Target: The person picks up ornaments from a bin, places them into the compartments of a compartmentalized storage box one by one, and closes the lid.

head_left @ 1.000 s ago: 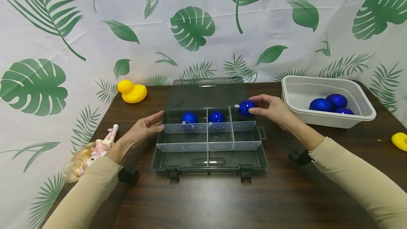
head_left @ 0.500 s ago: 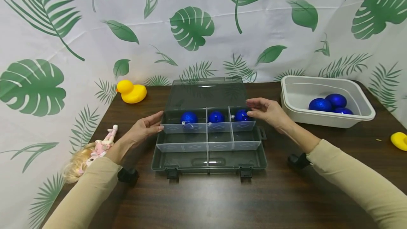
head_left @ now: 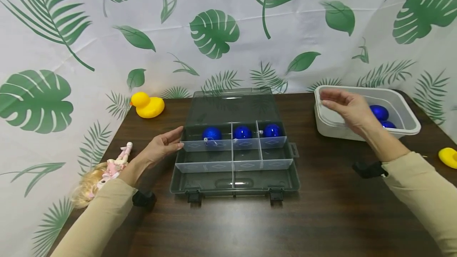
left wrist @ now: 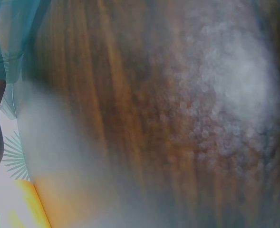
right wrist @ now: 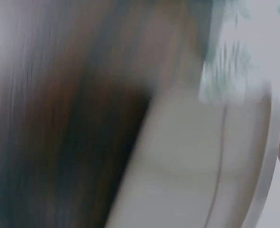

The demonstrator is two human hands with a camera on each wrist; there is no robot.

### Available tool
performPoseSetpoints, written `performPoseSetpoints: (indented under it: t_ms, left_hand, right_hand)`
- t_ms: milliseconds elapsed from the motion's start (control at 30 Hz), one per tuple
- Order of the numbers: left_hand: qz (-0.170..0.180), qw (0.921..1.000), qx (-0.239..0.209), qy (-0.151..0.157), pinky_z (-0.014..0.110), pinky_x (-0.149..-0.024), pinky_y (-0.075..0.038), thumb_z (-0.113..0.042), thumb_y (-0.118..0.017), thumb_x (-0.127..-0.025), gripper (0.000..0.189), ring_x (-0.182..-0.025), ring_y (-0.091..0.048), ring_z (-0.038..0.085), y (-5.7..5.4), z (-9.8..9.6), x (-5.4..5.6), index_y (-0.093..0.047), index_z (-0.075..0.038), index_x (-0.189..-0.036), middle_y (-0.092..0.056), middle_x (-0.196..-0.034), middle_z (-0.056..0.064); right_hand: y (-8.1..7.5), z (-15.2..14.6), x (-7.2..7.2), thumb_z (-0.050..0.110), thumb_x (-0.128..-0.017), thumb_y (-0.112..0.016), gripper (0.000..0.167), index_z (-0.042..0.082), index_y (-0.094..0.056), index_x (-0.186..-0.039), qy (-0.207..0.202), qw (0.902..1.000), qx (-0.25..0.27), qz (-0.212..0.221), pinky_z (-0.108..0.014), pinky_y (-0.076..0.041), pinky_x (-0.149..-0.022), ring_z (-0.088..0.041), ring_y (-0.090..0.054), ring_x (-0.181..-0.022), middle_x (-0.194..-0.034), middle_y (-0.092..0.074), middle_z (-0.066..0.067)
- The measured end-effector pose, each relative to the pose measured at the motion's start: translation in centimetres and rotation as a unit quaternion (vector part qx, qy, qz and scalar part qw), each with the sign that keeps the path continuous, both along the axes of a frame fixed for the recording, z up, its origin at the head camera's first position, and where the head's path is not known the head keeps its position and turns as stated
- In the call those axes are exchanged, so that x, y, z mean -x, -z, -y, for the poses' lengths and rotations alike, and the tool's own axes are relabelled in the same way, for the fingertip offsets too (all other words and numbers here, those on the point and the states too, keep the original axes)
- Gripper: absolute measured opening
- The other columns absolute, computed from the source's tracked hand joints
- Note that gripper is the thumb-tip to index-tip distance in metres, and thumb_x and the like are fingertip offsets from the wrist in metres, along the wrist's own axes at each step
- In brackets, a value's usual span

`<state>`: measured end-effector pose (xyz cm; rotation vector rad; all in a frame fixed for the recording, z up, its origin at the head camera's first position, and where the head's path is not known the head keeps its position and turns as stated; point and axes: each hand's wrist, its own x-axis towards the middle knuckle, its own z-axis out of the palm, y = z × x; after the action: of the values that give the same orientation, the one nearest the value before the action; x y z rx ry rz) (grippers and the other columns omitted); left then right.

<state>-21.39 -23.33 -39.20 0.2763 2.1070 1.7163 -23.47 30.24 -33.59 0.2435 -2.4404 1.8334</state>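
A translucent grey compartment box [head_left: 205, 177] lies with its lid raised at the middle of the table. Its back row holds a glittery blue Christmas ball [head_left: 212, 133] on the left, a shiny blue ball [head_left: 242, 132] in the middle and another shiny ball [head_left: 272, 130] on the right. My left hand [head_left: 160, 146] touches the box's left side with fairly straight fingers. Over the near left part of a white tub [head_left: 332, 130] hovers my right hand [head_left: 351, 110], fingers loosely extended and holding nothing. Blue balls [head_left: 379, 112] lie in the tub, partly hidden by that hand.
A yellow rubber duck [head_left: 148, 105] sits at the back left. Beside my left forearm lies a blond doll [head_left: 113, 166]. Part of another yellow thing [head_left: 448, 158] shows at the right edge. A leaf-patterned cloth [head_left: 214, 66] hangs behind the table.
The right hand has lowered a shiny blue ball into the box's back right compartment and let go. It has then moved right, over the white tub. The left hand stays put.
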Motion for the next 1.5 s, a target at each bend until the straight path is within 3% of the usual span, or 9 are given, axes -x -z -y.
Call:
performPoseSetpoints:
  t_ms: [100, 300, 700, 800, 900, 1033, 1200, 1400, 1500]
  left_hand:
    - [-0.002, 1.0000, 0.002, 0.000, 0.035, -0.105, -0.033, -0.009, -0.057, -0.093, 0.069, -0.142, -0.021, 0.031, -0.1, 0.1, 0.0, -0.018, -0.006, -0.150, -0.015, -0.157, 0.011]
    - [-0.001, 1.0000, 0.002, 0.002, 0.034, -0.104, -0.033, -0.009, -0.057, -0.094, 0.069, -0.142, -0.021, 0.031, -0.1, 0.2, -0.1, -0.018, -0.005, -0.150, -0.014, -0.157, 0.012]
    - [-0.007, 1.0000, 0.005, 0.004, 0.037, -0.105, -0.032, -0.011, -0.057, -0.093, 0.070, -0.142, -0.021, 0.033, 0.2, 0.3, -0.3, -0.018, -0.005, -0.150, -0.014, -0.157, 0.013]
    - [-0.008, 0.9999, 0.005, 0.004, 0.038, -0.106, -0.031, -0.011, -0.057, -0.094, 0.070, -0.142, -0.020, 0.033, 0.2, 0.3, -0.3, -0.017, -0.005, -0.150, -0.013, -0.157, 0.014]
    - [-0.005, 1.0000, 0.002, 0.002, 0.038, -0.106, -0.031, -0.010, -0.057, -0.093, 0.069, -0.141, -0.020, 0.033, 0.2, 0.3, -0.3, -0.018, -0.004, -0.150, -0.014, -0.157, 0.014]
    - [-0.002, 1.0000, -0.004, 0.006, 0.037, -0.105, -0.030, -0.009, -0.056, -0.094, 0.069, -0.142, -0.019, 0.034, 0.3, 0.4, -0.4, -0.017, -0.004, -0.150, -0.012, -0.157, 0.015]
    - [0.003, 0.9999, -0.009, 0.013, 0.036, -0.105, -0.030, -0.009, -0.055, -0.094, 0.069, -0.142, -0.017, 0.034, 0.6, 0.4, -0.4, -0.015, -0.004, -0.150, -0.010, -0.157, 0.015]
    - [0.006, 0.9999, -0.010, 0.010, 0.034, -0.104, -0.032, -0.009, -0.057, -0.094, 0.070, -0.142, -0.019, 0.033, 0.5, 0.3, -0.5, -0.016, -0.005, -0.150, -0.011, -0.157, 0.015]
    - [0.005, 0.9999, -0.013, 0.010, 0.034, -0.104, -0.032, -0.008, -0.056, -0.094, 0.069, -0.142, -0.018, 0.033, 0.3, 0.3, -0.5, -0.016, -0.004, -0.150, -0.011, -0.157, 0.015]
  right_hand:
    - [-0.2, -4.2, 0.3, 0.022, -0.091, -0.062, 0.042, 0.006, -0.054, -0.129, 0.035, 0.9970, -0.068, 0.014, -0.002, -0.043, -0.075, 0.013, -0.055, -0.090, -0.097, -0.059, 0.030]
    - [0.3, -9.8, 0.6, 0.046, -0.088, -0.059, 0.069, -0.002, -0.043, -0.135, 0.054, 0.9655, -0.244, 0.073, -0.005, -0.040, -0.078, 0.021, -0.045, -0.084, -0.088, -0.047, 0.039]
    - [0.4, -11.8, 1.5, 0.043, -0.089, -0.060, 0.071, -0.003, -0.038, -0.139, -0.017, 0.9483, -0.284, 0.140, -0.022, -0.043, -0.085, 0.020, -0.045, -0.086, -0.094, -0.047, 0.038]
    - [0.4, -11.4, 1.5, 0.040, -0.090, -0.060, 0.071, -0.007, -0.037, -0.138, -0.026, 0.9425, -0.303, 0.138, -0.040, -0.045, -0.093, -0.005, -0.054, -0.103, -0.116, -0.061, 0.008]
    - [0.4, -10.8, 1.6, 0.038, -0.090, -0.062, 0.068, -0.010, -0.041, -0.133, -0.032, 0.9263, -0.354, 0.124, -0.059, -0.039, -0.095, -0.040, -0.048, -0.116, -0.131, -0.049, -0.030]
    - [0.3, -10.0, 2.0, 0.038, -0.088, -0.065, 0.067, -0.010, -0.046, -0.130, -0.051, 0.9054, -0.406, 0.112, -0.066, -0.035, -0.093, -0.053, -0.041, -0.117, -0.132, -0.042, -0.038]
    - [0.5, -9.2, 2.3, 0.041, -0.089, -0.062, 0.071, -0.009, -0.042, -0.134, -0.071, 0.9094, -0.383, 0.145, -0.066, -0.035, -0.094, -0.053, -0.041, -0.118, -0.134, -0.039, -0.038]
    - [0.5, -9.1, 2.0, 0.052, -0.091, -0.052, 0.079, -0.006, -0.032, -0.141, -0.045, 0.9252, -0.335, 0.173, -0.063, -0.039, -0.094, -0.049, -0.042, -0.116, -0.136, -0.035, -0.037]
    - [0.5, -9.2, 1.9, 0.054, -0.091, -0.050, 0.082, -0.005, -0.029, -0.143, -0.025, 0.9421, -0.286, 0.174, -0.047, -0.047, -0.097, -0.019, -0.058, -0.104, -0.135, -0.040, -0.031]
